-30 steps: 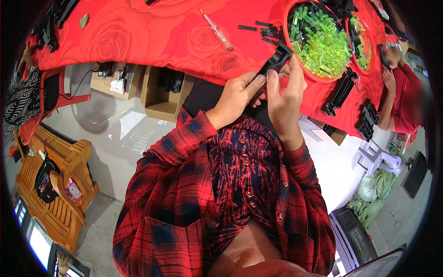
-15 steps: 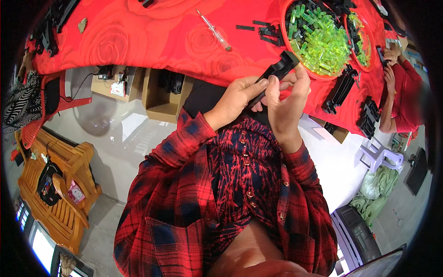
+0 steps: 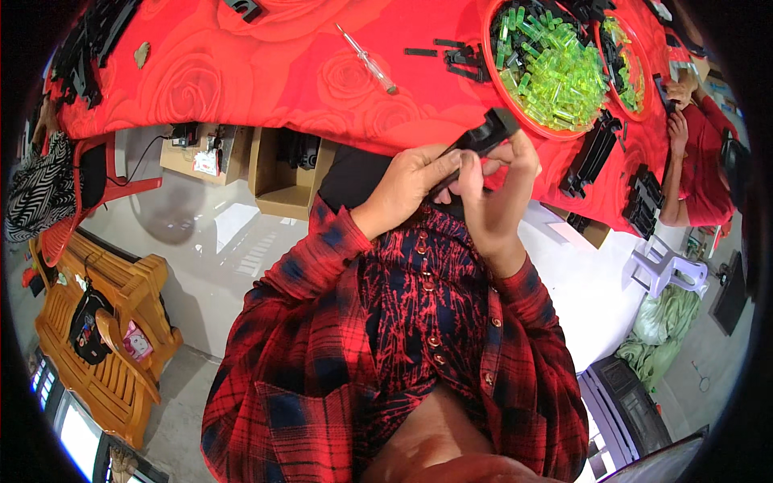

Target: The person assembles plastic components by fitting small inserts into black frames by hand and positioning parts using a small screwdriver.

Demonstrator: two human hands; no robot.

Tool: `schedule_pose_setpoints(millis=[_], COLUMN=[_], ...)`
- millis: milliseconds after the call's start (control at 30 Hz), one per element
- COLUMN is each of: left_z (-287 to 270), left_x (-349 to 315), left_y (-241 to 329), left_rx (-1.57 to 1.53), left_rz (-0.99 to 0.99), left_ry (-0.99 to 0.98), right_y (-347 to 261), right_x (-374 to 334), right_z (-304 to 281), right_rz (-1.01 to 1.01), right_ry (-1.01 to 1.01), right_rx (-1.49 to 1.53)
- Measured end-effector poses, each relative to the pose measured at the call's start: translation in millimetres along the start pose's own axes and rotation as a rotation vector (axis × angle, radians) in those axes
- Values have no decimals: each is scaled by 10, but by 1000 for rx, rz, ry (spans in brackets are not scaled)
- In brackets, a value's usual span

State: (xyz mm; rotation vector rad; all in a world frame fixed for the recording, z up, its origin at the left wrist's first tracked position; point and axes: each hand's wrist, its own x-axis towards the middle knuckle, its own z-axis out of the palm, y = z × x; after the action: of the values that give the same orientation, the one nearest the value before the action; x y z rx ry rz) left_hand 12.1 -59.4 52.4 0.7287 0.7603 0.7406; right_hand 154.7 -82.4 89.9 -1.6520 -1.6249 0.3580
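Both my hands are on one long black plastic part (image 3: 487,135), held tilted just off the table's near edge. My left hand (image 3: 407,185) is closed around its lower end, thumb along the top. My right hand (image 3: 499,197) grips it from the other side, with fingers partly behind the part and the thumb near my left thumb. Whether a smaller piece is pinched there is hidden. Beyond the hands, a red basin (image 3: 493,60) is heaped with clear yellow-green vials (image 3: 564,80) and some black pieces. Left of it lie small black strips (image 3: 465,60).
A screwdriver with a clear handle (image 3: 372,64) lies on the red rose-patterned tablecloth (image 3: 241,72). Black part stacks (image 3: 592,157) rest at the right and far left. A second red basin (image 3: 644,60) stands near a co-worker in red (image 3: 704,157). An open cardboard box (image 3: 282,197) sits below the table.
My right thumb and fingers have shifted slightly left and down along the black part. The view has turned a little, and a black piece shows more at the top edge.
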Motion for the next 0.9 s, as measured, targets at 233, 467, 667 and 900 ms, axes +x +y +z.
schedule_pose_setpoints(millis=[233, 467, 667, 900], left_z=[-215, -380, -520, -699], left_x=[50, 63, 124, 109], left_y=[272, 436, 512, 636], left_rx=[23, 42, 204, -516], left_rz=[-171, -189, -177, -67], left_ry=[-233, -310, -338, -249], right_y=[86, 220, 198, 168], right_x=[282, 316, 416, 432], right_z=[-9, -12, -228, -271], right_rz=[289, 273, 499, 598], right_ry=[-8, 37, -167, 0], right_rx=[375, 397, 668, 857])
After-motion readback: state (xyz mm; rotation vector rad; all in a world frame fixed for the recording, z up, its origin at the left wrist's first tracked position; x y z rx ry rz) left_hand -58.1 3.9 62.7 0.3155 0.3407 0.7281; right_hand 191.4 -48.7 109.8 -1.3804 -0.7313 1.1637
